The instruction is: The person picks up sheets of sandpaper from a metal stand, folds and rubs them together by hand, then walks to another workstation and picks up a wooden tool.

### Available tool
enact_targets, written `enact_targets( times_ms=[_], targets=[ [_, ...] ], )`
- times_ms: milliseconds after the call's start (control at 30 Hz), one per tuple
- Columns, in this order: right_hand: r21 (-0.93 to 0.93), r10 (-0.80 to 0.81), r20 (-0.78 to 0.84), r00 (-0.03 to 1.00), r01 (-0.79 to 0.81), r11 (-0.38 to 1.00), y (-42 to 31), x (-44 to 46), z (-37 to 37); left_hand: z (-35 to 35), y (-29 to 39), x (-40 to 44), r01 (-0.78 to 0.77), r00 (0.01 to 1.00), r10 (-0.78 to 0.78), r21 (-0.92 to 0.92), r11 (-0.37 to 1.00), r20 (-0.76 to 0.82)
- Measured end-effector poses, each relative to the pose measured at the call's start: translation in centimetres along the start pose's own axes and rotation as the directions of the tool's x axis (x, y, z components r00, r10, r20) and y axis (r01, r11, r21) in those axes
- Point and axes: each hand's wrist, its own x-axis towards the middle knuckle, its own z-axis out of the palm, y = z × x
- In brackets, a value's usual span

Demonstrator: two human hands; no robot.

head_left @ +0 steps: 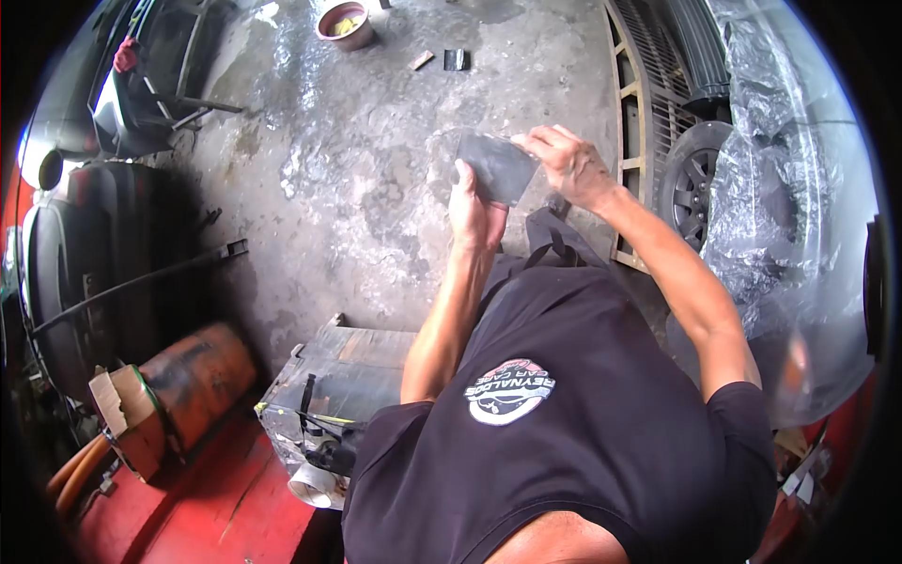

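Left hand (477,214) pinches the near-left edge of a dark gray sheet (496,171), thumb on top; right hand (571,167) closed on its right corner. Hands near each other, sheet between them, above the concrete floor (376,179). Sheet looks thin, light, fairly flexible, probably a bit rough, not fragile but may crease; best held by opposite edges. Bowl (357,41) on floor, well beyond the hands.

Left hand (477,214) partly hidden by sheet (498,171)
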Motion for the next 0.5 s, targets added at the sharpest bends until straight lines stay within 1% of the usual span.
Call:
enact_targets(
  times_ms=[33, 67, 133, 167, 200, 267, 300, 367, 400, 467, 500],
  targets=[
    [0.039, 0.019, 0.005, 1.000, -0.020, 0.999, 1.1, -0.1, 0.1, 0.8, 0.6, 0.1, -0.022, 1.000, 0.022, 0.014, 1.000, -0.018],
    [0.043, 0.005, 0.015, 1.000, -0.006, 0.999, 1.4, -0.4, -0.4, 0.5, 1.3, 0.3, -0.036, 0.999, 0.036, 0.007, 0.999, -0.026],
    [0.072, 0.145, -0.108, 0.984, -0.137, 0.988, 1.4, -0.8, -1.4, -0.6, 2.7, 1.0, -0.073, 0.995, 0.071, -0.033, 0.997, -0.065],
    [0.019, 0.115, -0.146, 0.983, -0.113, 0.993, 0.8, -0.9, -1.9, -1.2, 3.2, 1.2, -0.078, 0.996, 0.075, -0.049, 0.996, -0.054],
    [0.023, 0.115, -0.146, 0.983, -0.112, 0.993, -0.2, -1.1, -1.7, -1.6, 3.2, 1.3, -0.079, 0.995, 0.077, -0.046, 0.996, -0.057],
    [-0.045, -0.038, -0.050, 0.998, 0.036, 0.998, -3.1, -1.2, -1.4, -0.9, 2.7, 1.0, -0.063, 0.997, 0.061, -0.038, 0.997, -0.048],
    [-0.056, -0.027, -0.050, 0.998, 0.024, 0.998, -4.5, -1.3, -0.9, -0.9, 2.2, 1.0, -0.049, 0.998, 0.047, -0.042, 0.998, -0.041],
    [-0.248, -0.271, -0.036, 0.962, 0.254, 0.935, -6.3, -1.3, 0.5, -1.3, 1.5, 1.2, -0.040, 0.998, 0.042, -0.046, 0.998, 0.041],
    [-0.253, -0.265, -0.036, 0.964, 0.247, 0.935, -6.1, -1.3, 0.3, -1.6, 1.4, 1.2, -0.032, 0.998, 0.034, -0.047, 0.998, 0.045],
    [-0.146, -0.133, 0.008, 0.991, 0.133, 0.980, -5.4, -0.7, 0.4, -1.8, 1.8, 1.0, -0.057, 0.998, 0.057, 0.047, 0.997, 0.013],
    [-0.152, -0.123, 0.014, 0.992, 0.124, 0.981, -4.8, -0.7, 0.4, -1.8, 1.9, 1.0, -0.043, 0.999, 0.044, 0.041, 0.998, -0.029]
  ],
)
